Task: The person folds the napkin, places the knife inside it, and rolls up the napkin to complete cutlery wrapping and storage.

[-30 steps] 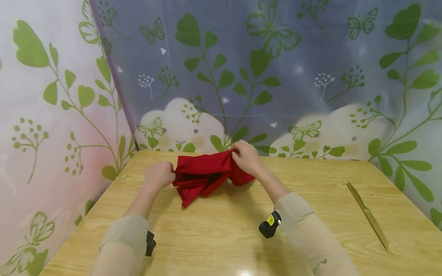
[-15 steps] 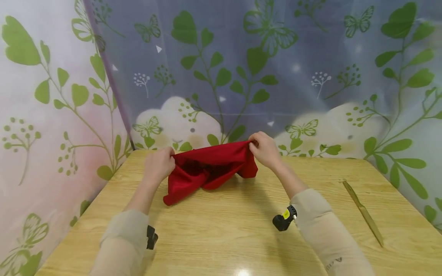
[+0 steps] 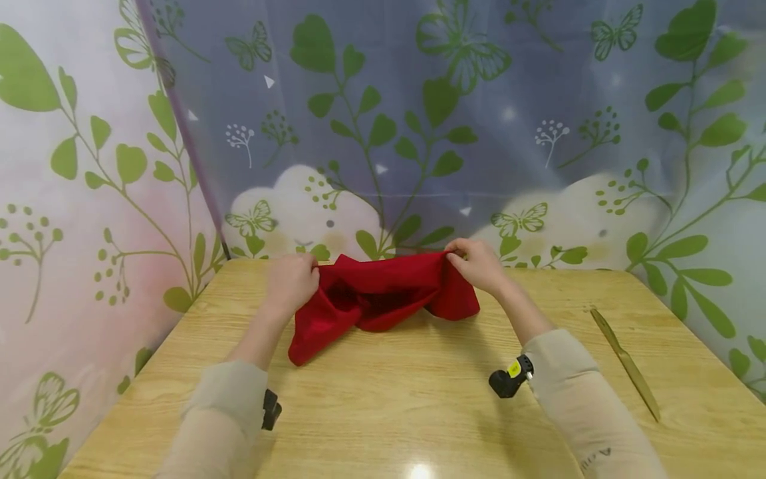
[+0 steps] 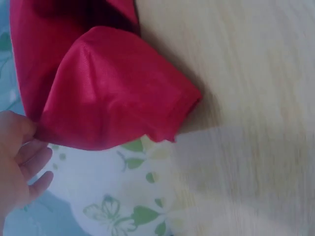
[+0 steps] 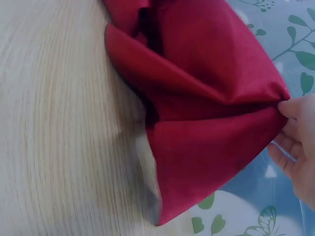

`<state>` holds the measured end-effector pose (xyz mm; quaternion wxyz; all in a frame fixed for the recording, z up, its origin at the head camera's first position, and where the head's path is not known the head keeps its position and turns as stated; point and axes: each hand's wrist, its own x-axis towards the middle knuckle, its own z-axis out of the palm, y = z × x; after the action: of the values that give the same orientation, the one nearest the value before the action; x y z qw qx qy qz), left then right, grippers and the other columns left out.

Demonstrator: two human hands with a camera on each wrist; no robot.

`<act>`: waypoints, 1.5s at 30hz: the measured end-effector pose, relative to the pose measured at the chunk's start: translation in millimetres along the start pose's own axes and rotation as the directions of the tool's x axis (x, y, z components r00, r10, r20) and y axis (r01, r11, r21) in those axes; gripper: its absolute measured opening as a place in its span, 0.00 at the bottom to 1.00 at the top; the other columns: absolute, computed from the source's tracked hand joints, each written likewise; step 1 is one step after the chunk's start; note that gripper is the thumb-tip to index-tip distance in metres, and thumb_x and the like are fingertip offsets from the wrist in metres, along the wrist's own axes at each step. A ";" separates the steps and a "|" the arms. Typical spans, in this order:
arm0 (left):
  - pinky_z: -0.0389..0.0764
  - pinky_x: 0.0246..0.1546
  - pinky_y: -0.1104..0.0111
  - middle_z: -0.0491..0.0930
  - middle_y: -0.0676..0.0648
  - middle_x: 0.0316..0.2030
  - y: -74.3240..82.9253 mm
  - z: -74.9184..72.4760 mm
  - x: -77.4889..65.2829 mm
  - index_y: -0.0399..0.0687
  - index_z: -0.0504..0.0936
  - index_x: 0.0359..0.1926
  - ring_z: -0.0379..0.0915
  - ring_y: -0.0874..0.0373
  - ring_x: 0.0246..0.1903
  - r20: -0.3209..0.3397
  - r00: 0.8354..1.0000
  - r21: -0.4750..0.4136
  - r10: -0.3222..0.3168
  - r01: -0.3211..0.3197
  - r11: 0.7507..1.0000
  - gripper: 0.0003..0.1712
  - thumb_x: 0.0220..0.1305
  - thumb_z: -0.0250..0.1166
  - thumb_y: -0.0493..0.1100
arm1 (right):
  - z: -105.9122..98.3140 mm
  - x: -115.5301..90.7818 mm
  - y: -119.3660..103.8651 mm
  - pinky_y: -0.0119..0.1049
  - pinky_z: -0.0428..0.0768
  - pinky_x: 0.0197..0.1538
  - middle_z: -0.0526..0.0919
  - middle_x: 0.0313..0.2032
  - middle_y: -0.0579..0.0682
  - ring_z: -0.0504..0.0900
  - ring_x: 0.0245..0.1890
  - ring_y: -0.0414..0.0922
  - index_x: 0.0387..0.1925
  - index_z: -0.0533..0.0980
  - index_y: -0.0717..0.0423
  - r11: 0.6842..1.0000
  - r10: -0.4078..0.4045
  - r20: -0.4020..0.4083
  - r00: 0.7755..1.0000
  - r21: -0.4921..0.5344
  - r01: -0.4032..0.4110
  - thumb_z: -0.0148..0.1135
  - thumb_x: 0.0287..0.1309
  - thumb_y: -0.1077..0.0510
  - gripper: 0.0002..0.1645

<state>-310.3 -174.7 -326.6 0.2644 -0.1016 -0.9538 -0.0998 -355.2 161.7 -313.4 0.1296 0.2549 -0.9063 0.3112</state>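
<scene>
A red cloth (image 3: 383, 276) hangs between both hands above the back part of the wooden table, its top edge pulled nearly straight. My left hand (image 3: 293, 283) pinches its upper left part; in the left wrist view the thumb and forefinger of the left hand (image 4: 22, 157) hold the edge, and a loose corner droops toward the tabletop. On the other side my right hand (image 3: 479, 265) pinches the upper right part. Folds run out from the fingertips of the right hand (image 5: 295, 132) in the right wrist view. The cloth's lower part sags in deep, shadowed folds.
A gold-coloured knife (image 3: 625, 362) lies slantwise on the right side of the wooden table (image 3: 383, 412). Behind the table hangs a blue-grey backdrop (image 3: 371, 86) printed with leaves and butterflies; a paler printed sheet (image 3: 78, 199) stands along the left.
The right hand has moved to the right, away from the left hand, stretching the cloth's top edge wider. The left hand has risen and shifted slightly right. Both keep hold of the cloth.
</scene>
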 end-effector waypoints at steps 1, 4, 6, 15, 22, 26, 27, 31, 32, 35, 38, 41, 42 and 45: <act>0.75 0.25 0.57 0.81 0.44 0.24 2.5 2.3 -0.1 0.40 0.82 0.26 0.77 0.45 0.26 -0.003 1.000 0.020 0.017 -0.017 1.000 0.06 0.53 0.58 0.35 | -0.7 0.0 0.8 0.49 0.74 0.43 0.81 0.42 0.61 0.79 0.41 0.56 0.44 0.77 0.65 1.000 0.018 0.007 1.000 0.010 -0.018 0.53 0.62 0.63 0.12; 0.74 0.21 0.58 0.80 0.45 0.21 10.2 9.3 -0.8 0.42 0.82 0.24 0.76 0.46 0.23 -0.005 0.998 0.071 0.067 -0.067 0.995 0.05 0.52 0.61 0.36 | -3.4 -0.2 2.7 0.50 0.73 0.46 0.80 0.43 0.63 0.77 0.44 0.57 0.45 0.76 0.67 0.998 0.062 0.014 0.998 0.032 -0.062 0.51 0.62 0.63 0.13; 0.73 0.19 0.59 0.78 0.47 0.17 13.7 13.6 -1.6 0.43 0.80 0.20 0.75 0.46 0.21 -0.006 0.996 0.094 0.089 -0.088 0.992 0.06 0.51 0.61 0.36 | -5.6 -1.0 5.3 0.49 0.73 0.46 0.80 0.42 0.64 0.77 0.43 0.58 0.45 0.75 0.68 0.995 0.093 0.034 0.995 0.020 -0.094 0.51 0.62 0.63 0.14; 0.73 0.25 0.59 0.74 0.46 0.18 34.0 21.1 -6.9 0.42 0.76 0.20 0.75 0.47 0.24 0.030 0.990 0.151 0.138 -0.141 0.978 0.06 0.49 0.63 0.36 | 2.4 -11.2 24.8 0.51 0.75 0.44 0.81 0.43 0.62 0.78 0.44 0.59 0.43 0.78 0.66 0.931 0.220 0.165 0.962 -0.330 -0.156 0.53 0.59 0.61 0.15; 0.73 0.27 0.60 0.75 0.46 0.19 54.4 26.4 -6.2 0.44 0.75 0.19 0.75 0.47 0.25 0.120 0.970 0.184 0.211 -0.230 0.956 0.06 0.51 0.59 0.35 | 18.8 -22.9 38.5 0.49 0.76 0.41 0.82 0.39 0.59 0.80 0.40 0.56 0.41 0.78 0.63 0.913 0.196 0.164 0.967 -0.390 -0.119 0.56 0.58 0.61 0.12; 0.72 0.26 0.61 0.73 0.48 0.16 53.2 32.2 -6.2 0.45 0.74 0.16 0.74 0.48 0.23 0.134 0.968 0.172 0.214 -0.235 0.957 0.09 0.49 0.59 0.33 | 21.7 -29.5 43.3 0.47 0.76 0.41 0.79 0.42 0.60 0.78 0.40 0.55 0.48 0.73 0.64 0.926 0.067 0.137 0.988 -0.378 -0.010 0.59 0.57 0.60 0.18; 0.72 0.25 0.61 0.72 0.48 0.15 51.4 34.4 -6.2 0.45 0.73 0.15 0.74 0.49 0.22 0.129 0.969 0.168 0.213 -0.233 0.958 0.10 0.49 0.59 0.32 | 21.6 -31.5 43.9 0.47 0.76 0.40 0.78 0.42 0.59 0.78 0.40 0.55 0.48 0.73 0.64 0.923 0.004 0.124 0.992 -0.382 0.044 0.61 0.56 0.61 0.18; 0.72 0.24 0.62 0.73 0.48 0.15 43.1 42.9 -6.7 0.46 0.74 0.15 0.74 0.50 0.22 0.130 0.971 0.154 0.200 -0.219 0.964 0.11 0.49 0.59 0.32 | 18.6 -41.4 44.5 0.44 0.76 0.38 0.76 0.37 0.55 0.77 0.36 0.52 0.42 0.75 0.62 0.856 -0.297 0.091 0.951 -0.416 0.307 0.66 0.49 0.65 0.16; 0.72 0.24 0.61 0.73 0.48 0.15 41.7 44.9 -6.6 0.46 0.75 0.15 0.75 0.50 0.23 0.134 0.972 0.149 0.195 -0.214 0.965 0.11 0.49 0.59 0.32 | 17.0 -44.7 44.3 0.43 0.75 0.37 0.76 0.35 0.54 0.76 0.34 0.52 0.40 0.76 0.62 0.830 -0.358 0.095 0.929 -0.422 0.364 0.67 0.47 0.66 0.15; 0.71 0.26 0.60 0.74 0.47 0.18 40.0 47.6 -6.7 0.46 0.77 0.16 0.75 0.49 0.25 0.147 0.972 0.135 0.184 -0.204 0.970 0.09 0.50 0.60 0.32 | 11.8 -55.1 43.7 0.41 0.75 0.34 0.75 0.32 0.52 0.76 0.31 0.49 0.35 0.77 0.60 0.778 -0.459 0.129 0.879 -0.419 0.468 0.68 0.43 0.68 0.13; 0.71 0.27 0.59 0.75 0.46 0.20 40.3 48.3 -6.5 0.46 0.79 0.17 0.74 0.48 0.26 0.144 0.971 0.131 0.191 -0.211 0.969 0.09 0.49 0.60 0.32 | 6.5 -65.5 44.7 0.41 0.74 0.35 0.74 0.31 0.51 0.74 0.32 0.49 0.33 0.77 0.59 0.761 -0.458 0.174 0.872 -0.430 0.486 0.69 0.42 0.67 0.13; 0.72 0.28 0.59 0.75 0.45 0.21 40.8 49.4 -6.0 0.46 0.80 0.17 0.74 0.48 0.27 0.143 0.970 0.144 0.198 -0.218 0.965 0.09 0.49 0.60 0.32 | 1.6 -74.1 47.6 0.44 0.73 0.40 0.75 0.34 0.53 0.74 0.37 0.52 0.34 0.78 0.60 0.738 -0.419 0.190 0.888 -0.498 0.455 0.70 0.42 0.65 0.13; 0.72 0.28 0.59 0.74 0.45 0.21 40.8 50.2 -5.8 0.46 0.80 0.17 0.73 0.48 0.27 0.144 0.970 0.152 0.198 -0.219 0.964 0.09 0.49 0.60 0.32 | 0.1 -76.1 48.9 0.46 0.73 0.42 0.76 0.35 0.54 0.74 0.38 0.53 0.34 0.78 0.61 0.727 -0.411 0.192 0.891 -0.521 0.447 0.70 0.42 0.65 0.13; 0.73 0.30 0.58 0.74 0.45 0.22 41.2 52.1 -5.3 0.45 0.80 0.17 0.72 0.48 0.28 0.156 0.969 0.164 0.190 -0.215 0.963 0.09 0.49 0.59 0.31 | -3.9 -81.1 51.2 0.46 0.73 0.43 0.78 0.36 0.54 0.75 0.40 0.53 0.34 0.79 0.59 0.673 -0.438 0.227 0.870 -0.558 0.485 0.70 0.43 0.61 0.13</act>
<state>-320.9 -123.2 -367.5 0.2144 -0.1812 -0.9596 0.0216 -314.9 229.7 -367.8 0.2441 0.4324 -0.8669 -0.0437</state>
